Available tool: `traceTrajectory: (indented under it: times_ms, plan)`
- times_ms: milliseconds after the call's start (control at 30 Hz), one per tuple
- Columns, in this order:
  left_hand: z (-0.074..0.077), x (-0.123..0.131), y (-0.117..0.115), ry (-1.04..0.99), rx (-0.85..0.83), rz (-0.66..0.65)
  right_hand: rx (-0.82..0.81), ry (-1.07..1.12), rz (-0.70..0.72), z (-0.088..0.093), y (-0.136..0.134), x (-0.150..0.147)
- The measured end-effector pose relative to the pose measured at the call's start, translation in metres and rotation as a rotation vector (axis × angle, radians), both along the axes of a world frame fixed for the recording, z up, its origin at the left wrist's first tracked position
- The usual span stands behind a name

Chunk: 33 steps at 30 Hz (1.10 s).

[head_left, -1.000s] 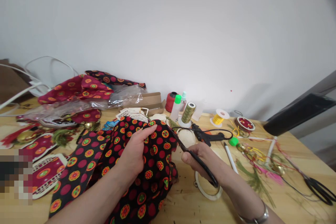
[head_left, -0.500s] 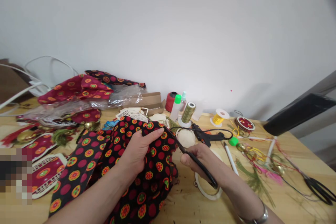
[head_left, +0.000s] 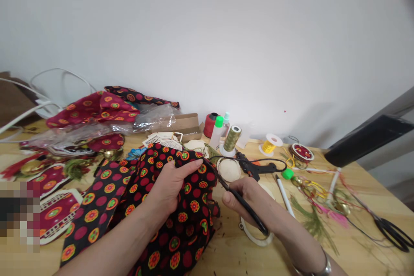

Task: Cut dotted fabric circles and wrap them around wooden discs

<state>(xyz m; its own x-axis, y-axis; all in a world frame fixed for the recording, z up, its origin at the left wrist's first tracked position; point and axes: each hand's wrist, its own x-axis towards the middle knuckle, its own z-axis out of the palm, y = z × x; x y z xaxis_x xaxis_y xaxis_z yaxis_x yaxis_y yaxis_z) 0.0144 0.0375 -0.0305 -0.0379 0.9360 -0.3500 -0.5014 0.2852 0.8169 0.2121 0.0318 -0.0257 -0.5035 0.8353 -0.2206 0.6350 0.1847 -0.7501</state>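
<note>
A pale wooden table (head_left: 233, 246) bears a crowd of craft supplies, its grain showing between dark scraps. Black patterned cloth (head_left: 174, 224) drapes over its near part, left of centre. Farther left lie maroon pieces with pale borders (head_left: 54, 213). Along the back stand a cardboard box (head_left: 186, 120), a red thread cone (head_left: 211, 126), a green-capped bottle (head_left: 216, 134), an olive thread cone (head_left: 232, 139) and a yellow spool (head_left: 268, 146). In front lie a black glue gun (head_left: 263, 168), a loose green cap (head_left: 287, 174), a white pen (head_left: 284, 196) and a pale ring (head_left: 258, 242) (partly hidden). Toward the right, green threads (head_left: 313, 222) lie near a pink tuft (head_left: 336, 218), with black-handled scissors (head_left: 383, 225) at the edge.
</note>
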Motion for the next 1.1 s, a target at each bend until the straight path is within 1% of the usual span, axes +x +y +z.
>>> traceTrajectory:
  times_ms: [200, 400, 567, 733, 967, 1100]
  plan:
    - [0.001, 0.001, -0.001, 0.027, 0.007, -0.028, 0.016, -0.046, 0.002, 0.003, 0.0, -0.001]
    - [-0.001, 0.0, -0.001, 0.032, 0.008, -0.044, 0.015, -0.061, 0.006, 0.003, 0.001, -0.002]
    - [0.0, 0.0, -0.001, 0.034, 0.001, -0.029, -0.006, -0.034, -0.016, 0.0, 0.003, -0.001]
    - [0.001, 0.0, -0.002, 0.04, 0.008, -0.043, -0.037, -0.016, -0.031, -0.002, 0.005, 0.0]
    - [0.003, 0.0, -0.002, 0.045, -0.009, -0.028, -0.055, -0.046, -0.049, 0.007, 0.006, 0.001]
    - [0.003, 0.0, -0.002, 0.048, -0.01, -0.042, -0.038, -0.064, -0.037, 0.01, 0.007, 0.002]
